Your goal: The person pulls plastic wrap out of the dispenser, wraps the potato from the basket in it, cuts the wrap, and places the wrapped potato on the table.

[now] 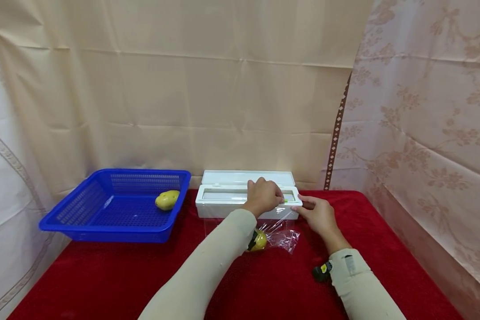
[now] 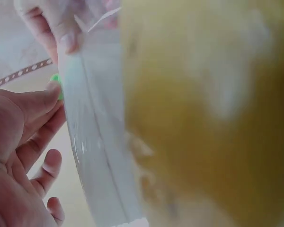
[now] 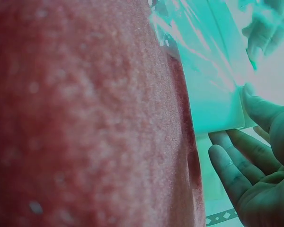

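A white cling film dispenser box [image 1: 246, 210] stands with its lid raised at the back of the table. My left hand [image 1: 265, 196] reaches over its front edge and pinches a small green slider [image 2: 56, 78] near the right end. My right hand [image 1: 319, 217] holds the box's right end, thumb on the top edge and fingers against the end. Clear cling film [image 1: 284, 238] hangs from the box front, crumpled at its right side. A yellow oval fruit [image 1: 260, 240] lies by the film under my left forearm, partly hidden by the sleeve and wrist camera.
A blue plastic basket [image 1: 116, 236] stands to the left, holding another yellow oval fruit [image 1: 167, 200] at its right side. Red cloth [image 1: 272, 284] covers the table. Beige curtain [image 1: 224, 111] hangs behind, with a patterned curtain [image 1: 428, 133] on the right.
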